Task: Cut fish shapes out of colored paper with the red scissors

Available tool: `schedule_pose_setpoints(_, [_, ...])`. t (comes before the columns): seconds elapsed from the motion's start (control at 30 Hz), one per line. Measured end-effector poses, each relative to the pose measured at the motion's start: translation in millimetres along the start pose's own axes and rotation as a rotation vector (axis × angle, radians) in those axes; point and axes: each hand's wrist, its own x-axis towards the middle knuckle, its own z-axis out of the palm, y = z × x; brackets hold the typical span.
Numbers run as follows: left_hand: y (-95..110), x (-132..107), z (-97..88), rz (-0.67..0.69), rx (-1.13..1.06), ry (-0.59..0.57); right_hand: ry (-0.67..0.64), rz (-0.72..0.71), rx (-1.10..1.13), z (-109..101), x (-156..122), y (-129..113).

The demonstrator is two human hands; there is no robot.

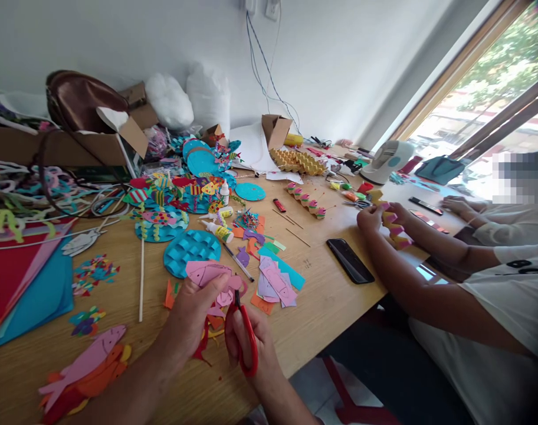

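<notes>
Pinched in my left hand (198, 310) is a piece of pink paper (207, 271) with fish outlines drawn on it. My right hand (255, 336) grips red-handled scissors (250, 348), their dark blades at the paper's right edge. Beneath the hands lie orange, red and yellow paper scraps (216, 323). To the right of them sits a stack of pink and lilac paper pieces (275, 283) over a blue strip. Cut-out fish in pink (89, 357) and orange (112, 366) lie at the lower left. A blue egg-tray disc (192, 252) is just beyond my left hand.
A black phone (350, 260) lies near the table's right edge. Beside me, a person's hands (375, 218) hold a yellow and pink egg-carton strip (391, 227); another person sits farther along. Glue bottles (219, 231), a pen (238, 262) and a wooden stick (141, 280) lie around the middle.
</notes>
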Motion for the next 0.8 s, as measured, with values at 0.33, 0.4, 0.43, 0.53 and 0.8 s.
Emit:
schedule_pose_setpoints(0.33, [35.5,11.2,-11.7,0.058,0.094,-0.021,-0.368,0.282,0.094,-20.1,-19.1,0.9])
schedule_pose_setpoints(0.4, [40.3,13.3,-13.6,0.079,0.157,-0.044,-0.404,0.318,-0.013,-24.1,-20.0,-2.2])
schedule_pose_setpoints(0.43, [42.2,14.7,-14.6,0.109,0.184,-0.056,-0.411,0.332,-0.06,-25.0,-19.8,-2.6])
schedule_pose_setpoints(0.53, [45.6,18.9,-18.1,0.189,0.214,-0.07,-0.406,0.334,-0.102,-23.5,-17.3,1.4])
schedule_pose_setpoints(0.8, [54.1,20.6,-29.8,0.247,0.166,-0.077,-0.217,0.22,-0.269,-16.1,-1.3,-12.9])
